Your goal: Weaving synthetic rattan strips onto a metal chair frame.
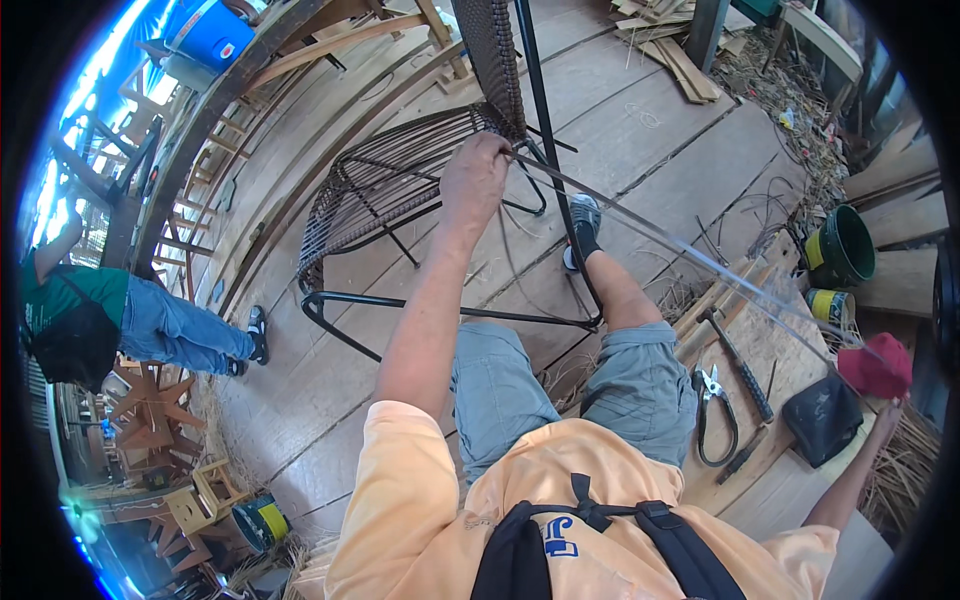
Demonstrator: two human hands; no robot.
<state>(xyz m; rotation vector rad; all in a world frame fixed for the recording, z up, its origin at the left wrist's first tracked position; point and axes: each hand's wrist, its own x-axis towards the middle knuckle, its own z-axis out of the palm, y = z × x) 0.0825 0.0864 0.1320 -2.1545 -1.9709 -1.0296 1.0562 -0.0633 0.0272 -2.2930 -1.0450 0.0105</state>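
Observation:
A chair with a black metal frame [450, 310] stands tilted in front of me, its seat strung with brown strands [400, 165] and its backrest [490, 50] closely woven. My left hand [475, 172] is closed at the seat's edge beside the backrest, pinching a long flat strand [650, 232]. That strand stretches taut across to the right, doubled along part of its length. Far out at the right, my right hand [886, 418] is closed around its other end, partly blurred. My leg [620, 290] reaches beside the frame, the shoe near the chair's upright bar.
On a board at my right lie a hammer [738, 365], pliers [713, 415], a thin tool [745, 455], a black bag [822, 420] and a red cap [875, 365]. Buckets [840, 248] stand beyond. A person [130, 315] stands at left; wood scraps [680, 60] lie far right.

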